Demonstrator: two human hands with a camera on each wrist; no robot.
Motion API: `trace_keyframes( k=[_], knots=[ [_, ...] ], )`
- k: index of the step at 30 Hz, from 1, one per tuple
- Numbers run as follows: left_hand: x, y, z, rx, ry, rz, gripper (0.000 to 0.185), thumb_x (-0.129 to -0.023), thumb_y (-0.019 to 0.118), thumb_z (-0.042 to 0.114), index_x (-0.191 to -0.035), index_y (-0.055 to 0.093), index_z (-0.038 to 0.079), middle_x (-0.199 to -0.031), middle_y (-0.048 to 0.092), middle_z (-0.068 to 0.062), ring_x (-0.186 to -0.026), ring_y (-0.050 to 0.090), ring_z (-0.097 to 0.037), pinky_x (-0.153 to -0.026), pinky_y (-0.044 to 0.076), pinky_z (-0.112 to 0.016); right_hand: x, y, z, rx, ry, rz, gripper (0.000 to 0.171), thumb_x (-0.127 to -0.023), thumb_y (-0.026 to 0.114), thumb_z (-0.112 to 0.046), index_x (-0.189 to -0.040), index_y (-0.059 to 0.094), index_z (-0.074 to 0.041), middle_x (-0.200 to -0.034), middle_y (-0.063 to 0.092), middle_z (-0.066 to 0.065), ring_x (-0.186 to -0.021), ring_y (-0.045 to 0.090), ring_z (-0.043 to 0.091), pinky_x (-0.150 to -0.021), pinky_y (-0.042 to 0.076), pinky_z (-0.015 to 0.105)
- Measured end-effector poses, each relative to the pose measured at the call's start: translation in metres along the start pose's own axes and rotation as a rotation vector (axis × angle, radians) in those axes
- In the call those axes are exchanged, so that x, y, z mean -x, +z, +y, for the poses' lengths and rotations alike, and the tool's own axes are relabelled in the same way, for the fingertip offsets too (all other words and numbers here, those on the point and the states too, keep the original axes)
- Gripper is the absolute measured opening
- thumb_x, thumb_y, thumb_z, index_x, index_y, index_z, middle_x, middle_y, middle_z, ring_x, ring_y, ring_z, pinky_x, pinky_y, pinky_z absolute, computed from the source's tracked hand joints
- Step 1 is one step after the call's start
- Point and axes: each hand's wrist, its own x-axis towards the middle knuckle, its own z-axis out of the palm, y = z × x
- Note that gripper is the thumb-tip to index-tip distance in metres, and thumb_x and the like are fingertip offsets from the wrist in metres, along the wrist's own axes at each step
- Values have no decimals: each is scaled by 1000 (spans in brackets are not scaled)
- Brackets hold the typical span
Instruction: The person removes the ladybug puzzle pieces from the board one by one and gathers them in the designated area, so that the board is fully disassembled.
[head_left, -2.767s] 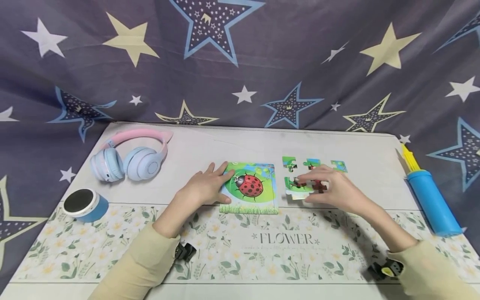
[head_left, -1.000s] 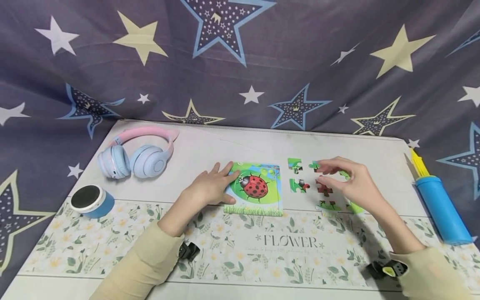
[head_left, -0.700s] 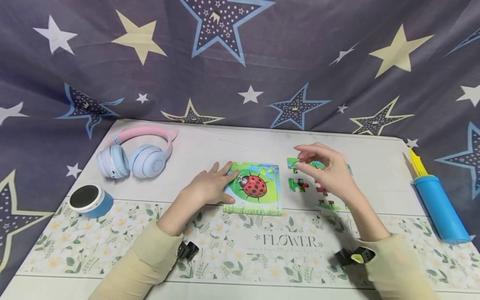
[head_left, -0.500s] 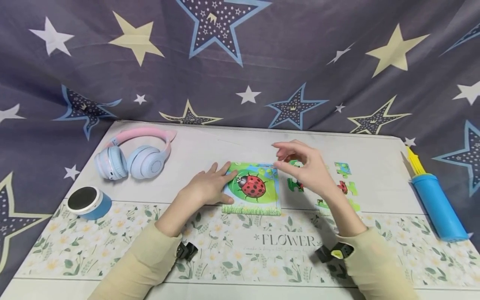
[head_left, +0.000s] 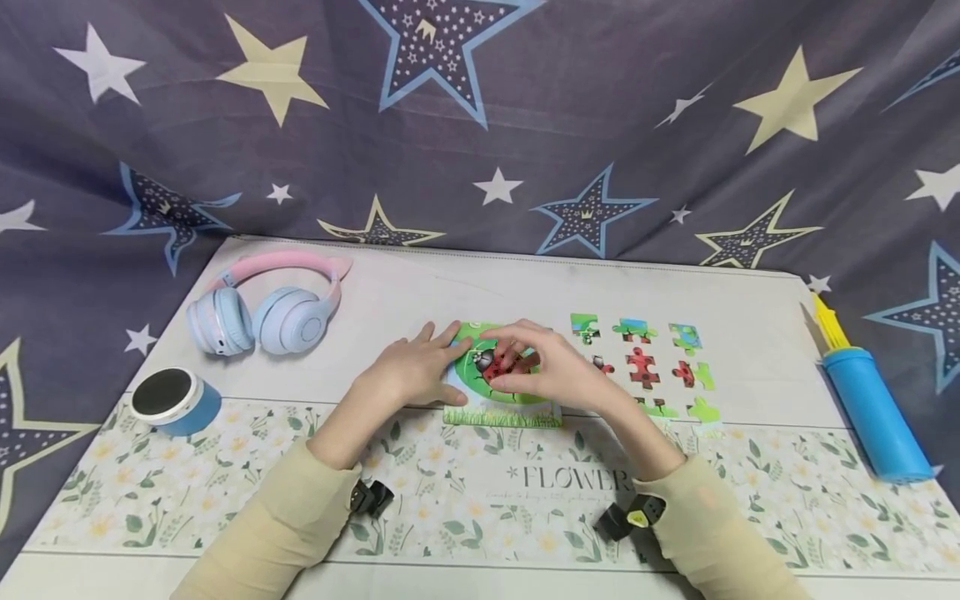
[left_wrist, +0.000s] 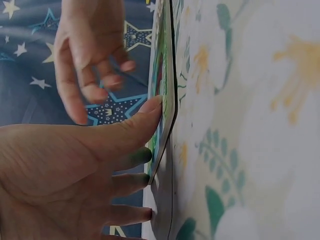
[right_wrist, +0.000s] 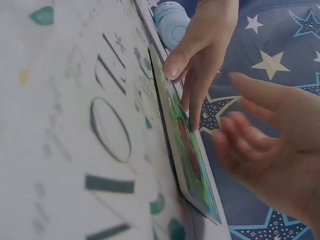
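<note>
A square ladybug puzzle board (head_left: 498,417) lies on the table. My left hand (head_left: 408,371) rests on its left edge, fingers spread and the thumb (left_wrist: 147,107) on its near corner. Over the board hovers my right hand (head_left: 551,367), fingers loosely bent and apart, with nothing between them; it hides much of the ladybug. In the right wrist view a gap shows between that hand (right_wrist: 270,135) and the board (right_wrist: 187,150). Loose jigsaw pieces lie in rows to the right, among them a red one (head_left: 642,367) and a green-blue one (head_left: 585,326). My right forearm covers some of them.
Pink and blue headphones (head_left: 288,321) and a round blue speaker (head_left: 176,402) stand on the left. A blue hand pump (head_left: 873,412) with a yellow nozzle lies along the right edge. Behind the table hangs a star-patterned curtain (head_left: 450,167).
My right hand has left the jigsaw pieces and moved left over the board, uncovering several pieces. The left hand stays on the board's edge.
</note>
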Motion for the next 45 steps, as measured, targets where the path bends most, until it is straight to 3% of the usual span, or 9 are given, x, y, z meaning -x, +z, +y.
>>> trace_keyframes(
  k=[4, 9, 18, 28, 45],
  knots=[
    [1, -2, -3, 23, 8, -21, 99, -90, 73, 56, -166, 23, 18, -176, 6, -7, -161, 12, -42, -126, 25, -64, 0, 5, 2, -16, 13, -132, 65, -90, 80, -10, -148, 53, -8, -119, 63, 18, -104, 66, 29, -91, 62, 37],
    [2, -4, -5, 39, 13, -37, 113, -81, 83, 53, -166, 18, 15, -176, 3, -7, -162, 8, -40, -127, 21, -64, -2, 6, 3, -1, 26, -174, 66, -89, 82, -13, -148, 53, -8, -120, 65, 16, -108, 66, 28, -93, 61, 37],
    [4, -3, -6, 25, 0, -32, 127, -75, 87, 54, -166, 12, 7, -176, 2, -8, -162, 3, -41, -128, 15, -65, -5, 14, -1, 138, 36, -172, 63, -88, 83, -18, -145, 57, -10, -120, 70, 9, -107, 68, 21, -92, 59, 32],
    [4, -4, -4, -5, 4, -26, 126, -75, 87, 55, -165, 15, 4, -175, 4, -14, -161, 8, -43, -127, 22, -65, -3, 28, -14, 359, 38, -117, 60, -83, 87, -23, -138, 65, -10, -111, 71, 5, -99, 68, 18, -88, 59, 32],
    [1, -3, -3, 1, -33, -19, 124, -73, 87, 55, -165, 20, 7, -174, 10, -17, -160, 9, -46, -123, 23, -70, -2, 38, -17, 399, 133, -91, 60, -83, 87, -23, -138, 67, -11, -112, 67, 2, -92, 54, 15, -77, 46, 26]
  ],
)
